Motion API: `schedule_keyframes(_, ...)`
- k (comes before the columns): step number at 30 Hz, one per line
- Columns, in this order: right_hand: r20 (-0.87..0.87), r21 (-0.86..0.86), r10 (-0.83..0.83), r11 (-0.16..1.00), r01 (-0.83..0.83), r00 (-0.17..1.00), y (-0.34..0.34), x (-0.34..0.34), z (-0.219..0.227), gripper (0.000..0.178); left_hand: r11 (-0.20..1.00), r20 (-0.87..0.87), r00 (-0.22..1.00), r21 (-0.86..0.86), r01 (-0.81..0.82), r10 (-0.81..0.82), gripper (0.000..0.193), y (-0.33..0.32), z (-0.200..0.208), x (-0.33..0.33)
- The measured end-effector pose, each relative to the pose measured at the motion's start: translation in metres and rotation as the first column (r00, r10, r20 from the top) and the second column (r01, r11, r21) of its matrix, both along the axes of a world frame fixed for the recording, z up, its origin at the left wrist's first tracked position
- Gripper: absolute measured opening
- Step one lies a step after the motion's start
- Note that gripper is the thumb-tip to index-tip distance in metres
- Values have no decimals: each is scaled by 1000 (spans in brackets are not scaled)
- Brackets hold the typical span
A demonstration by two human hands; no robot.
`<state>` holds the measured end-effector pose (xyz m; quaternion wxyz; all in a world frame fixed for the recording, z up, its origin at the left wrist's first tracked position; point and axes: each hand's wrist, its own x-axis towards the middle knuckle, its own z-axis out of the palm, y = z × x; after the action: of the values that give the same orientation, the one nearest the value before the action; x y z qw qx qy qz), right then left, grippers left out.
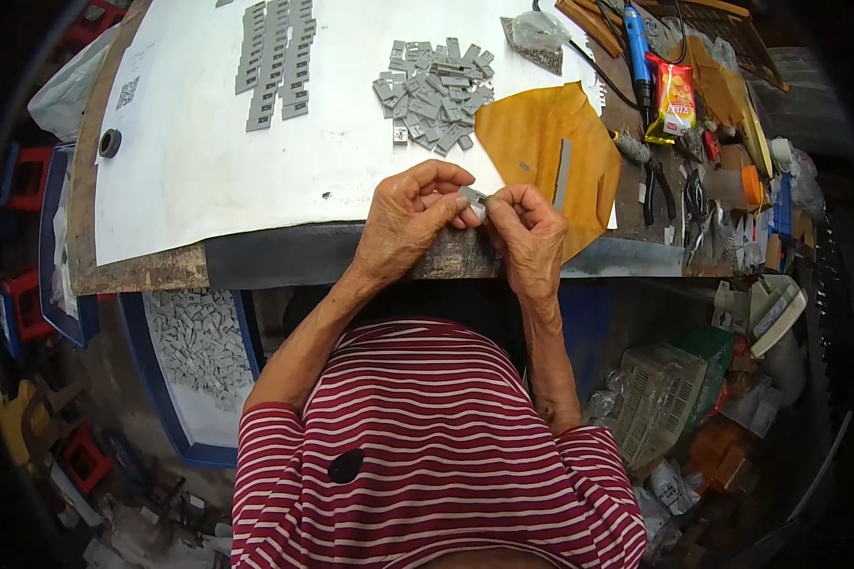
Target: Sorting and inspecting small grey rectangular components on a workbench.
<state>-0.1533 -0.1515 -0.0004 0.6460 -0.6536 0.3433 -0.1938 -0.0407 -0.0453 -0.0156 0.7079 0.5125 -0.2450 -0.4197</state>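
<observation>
Above the table's front edge, my left hand (403, 218) pinches a small grey rectangular block (473, 198) between thumb and fingers. My right hand (533, 237) is closed at the block's right end, its thumb and forefinger pressed together there. Fingertips cover part of the block, so its full shape is hidden. Beyond my hands a loose pile of similar grey blocks (435, 95) lies on a white sheet (190, 171). Beside my right hand is a yellow-brown paper sheet (512, 123), with a thin grey strip (563, 174) and a tiny grey piece (524, 166) on it.
Similar blocks stand in neat rows (277, 66) at the far left. A black ring (110, 143) sits near the left edge. Rightward are a blue electric screwdriver (638, 52), a red-yellow packet (674, 100) and pliers (659, 190). Below left, a blue tray (152, 379) holds many pieces.
</observation>
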Motion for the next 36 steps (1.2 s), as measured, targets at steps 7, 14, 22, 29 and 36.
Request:
schedule_keyframes(7, 40, 138, -27, 990, 21, 999, 2, 2, -1, 11, 1000, -46, 999, -7, -1, 0, 18, -1, -1, 0)
schedule_keyframes(14, 66, 175, -23, 985, 11, 998, 5, 3, -1, 12, 1000, -56, 998, -13, -8, 7, 17, -1, -1, 0)
schedule_keyframes(22, 72, 78, -19, 997, 13, 997, 8, 8, -2, 9, 1000, -85, 996, -14, -6, 5, 20, 0, -1, 1)
schedule_keyframes(29, 66, 206, -47, 978, 32, 997, 5, 7, 0, 7, 999, -94, 995, -17, 39, -40, 17, -1, 0, 2)
schedule_keyframes(36, 105, 317, -77, 948, 40, 991, 4, 4, 5, 7, 997, 24, 997, 44, 69, -70, 17, 1, 2, 0)
